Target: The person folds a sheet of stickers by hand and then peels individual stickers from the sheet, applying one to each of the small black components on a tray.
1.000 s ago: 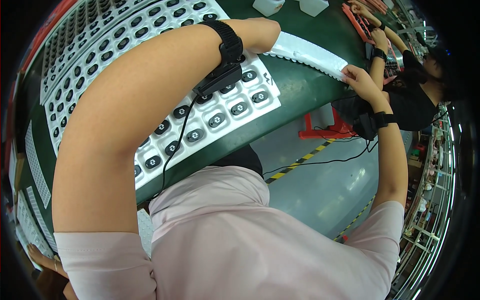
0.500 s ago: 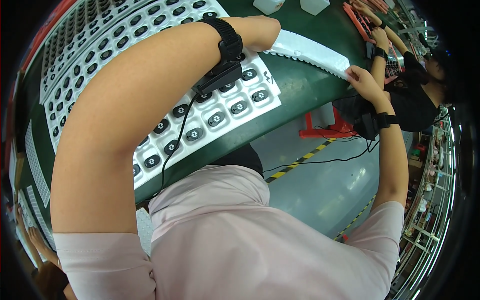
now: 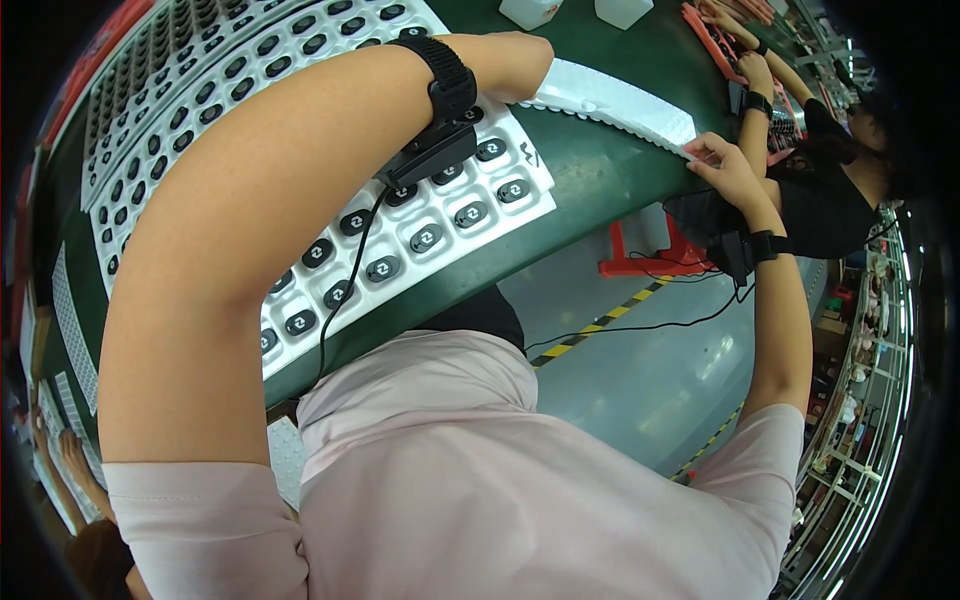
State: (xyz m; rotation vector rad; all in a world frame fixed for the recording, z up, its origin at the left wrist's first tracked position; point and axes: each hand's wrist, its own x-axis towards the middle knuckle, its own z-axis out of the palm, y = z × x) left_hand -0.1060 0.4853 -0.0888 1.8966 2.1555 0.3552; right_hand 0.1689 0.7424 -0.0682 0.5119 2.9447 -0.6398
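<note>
A long white plastic tray (image 3: pixel 615 105) with a scalloped lower edge stretches between my hands over the green table. Its right corner is pinched between the thumb and fingers of my right hand (image 3: pixel 728 172). At its left end is my left hand (image 3: pixel 518 66), with the fingers hidden from view. Under my left forearm lies a white moulded tray (image 3: pixel 490 222) whose pockets hold several black oval pieces (image 3: pixel 426 238). Each wrist wears a black strap with a small box; a cable runs from each.
More filled trays (image 3: pixel 215 95) cover the green table's (image 3: pixel 600 200) left side. Two white containers (image 3: pixel 530 10) stand at the far edge. A co-worker (image 3: pixel 825 200) works at a red crate (image 3: pixel 712 45) on the right. Below are a red stand (image 3: pixel 640 262) and striped floor tape (image 3: pixel 600 325).
My right hand has shifted slightly, with its fingers still at the tray's corner. The tray and filled trays appear slightly further left in the picture.
</note>
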